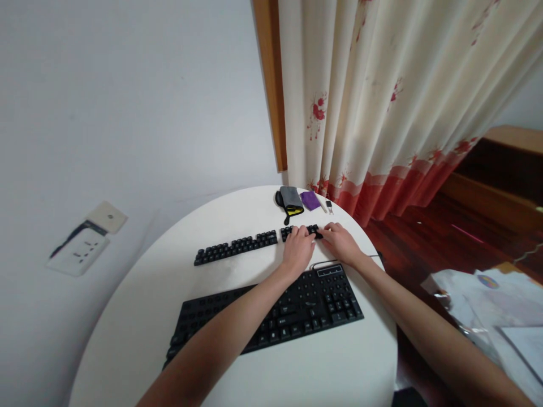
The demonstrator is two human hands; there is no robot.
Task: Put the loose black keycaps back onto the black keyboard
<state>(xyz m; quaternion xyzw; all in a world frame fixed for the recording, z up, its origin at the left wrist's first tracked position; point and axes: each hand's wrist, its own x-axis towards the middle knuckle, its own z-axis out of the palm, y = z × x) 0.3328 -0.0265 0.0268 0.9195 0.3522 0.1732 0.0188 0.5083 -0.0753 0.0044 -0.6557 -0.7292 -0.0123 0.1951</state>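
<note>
Left hand (pixel 298 249) and right hand (pixel 339 243) sit on a row of blocky black plastic keys (pixel 235 247) on the smooth round tabletop (pixel 237 209). Fingers curl downward; can't tell if they grip any.

Desk (pixel 139 316) was smooth matt white. Keyboard (pixel 305 308) and loose keycaps (pixel 235 247) were matt black plastic. Curtain (pixel 382 113) was printed cloth, floor (pixel 445 237) glossy wood.

**Far edge of the table, and the room around it**

A grey pouch (pixel 291 199) with a yellow edge lies at the far rim of the round white table (pixel 139 316). A purple cloth (pixel 310 199) is just beside it, then a small tool (pixel 328 206). Behind hangs a cream curtain (pixel 382 102) with red flowers. A wall socket (pixel 78 251) sits at left, papers (pixel 487 316) at right.
</note>
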